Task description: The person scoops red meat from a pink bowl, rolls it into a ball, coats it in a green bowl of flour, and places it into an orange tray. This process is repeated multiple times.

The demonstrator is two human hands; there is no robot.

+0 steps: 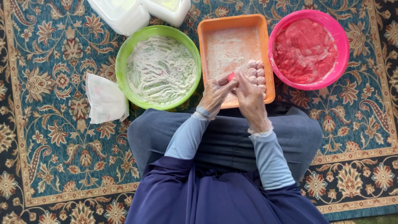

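Head view shows both gloved hands, left hand (215, 96) and right hand (250, 98), pinching a small pink ball (232, 76) over the orange tray's (230, 21) near edge beside floured balls (256, 74); a loose grip could drop it onto the carpet (54, 166).

White tubs (139, 12) cut off, top.

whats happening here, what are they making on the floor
A person sits on a patterned carpet, wearing thin clear gloves. The left hand and right hand together press a small pink lump over a floured orange tray, where several shaped balls already sit. A pink bowl of pink mixture is on the right, a green bowl of flour on the left.
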